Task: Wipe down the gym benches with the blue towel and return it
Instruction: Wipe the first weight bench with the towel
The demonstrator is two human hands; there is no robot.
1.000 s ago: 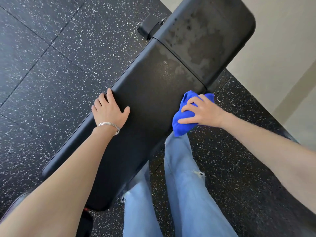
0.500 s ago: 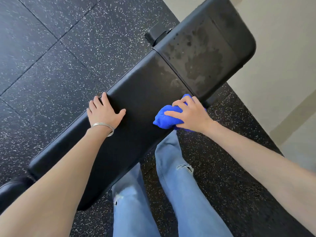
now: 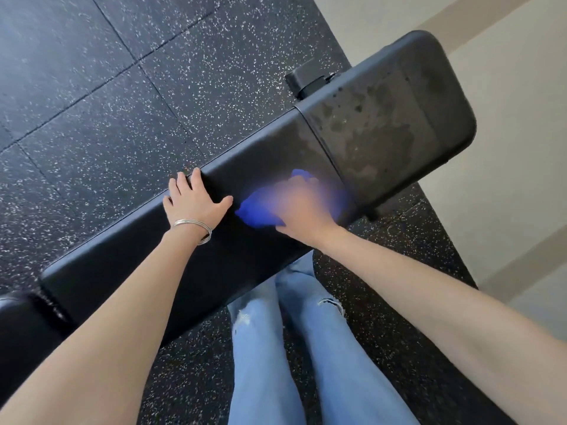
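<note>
I see a bench (image 3: 245,167) padded in smooth black vinyl with a dull sheen, its seat pad (image 3: 392,118) blotched with damp-looking patches. The blue towel (image 3: 257,210) looks like soft cloth, the floor (image 3: 122,102) is matt speckled rubber, and the bracelet (image 3: 196,225) is shiny metal.

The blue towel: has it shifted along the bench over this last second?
Yes. The blue towel slid from the bench's near edge beside the pad seam onto the long pad, toward the resting left hand, pushed by the right hand.

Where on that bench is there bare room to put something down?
The long pad is bare from the left hand down to its near end. The short pad is bare but blotchy. Crowded: between the left hand and the right hand, pressing the blue towel.
</note>
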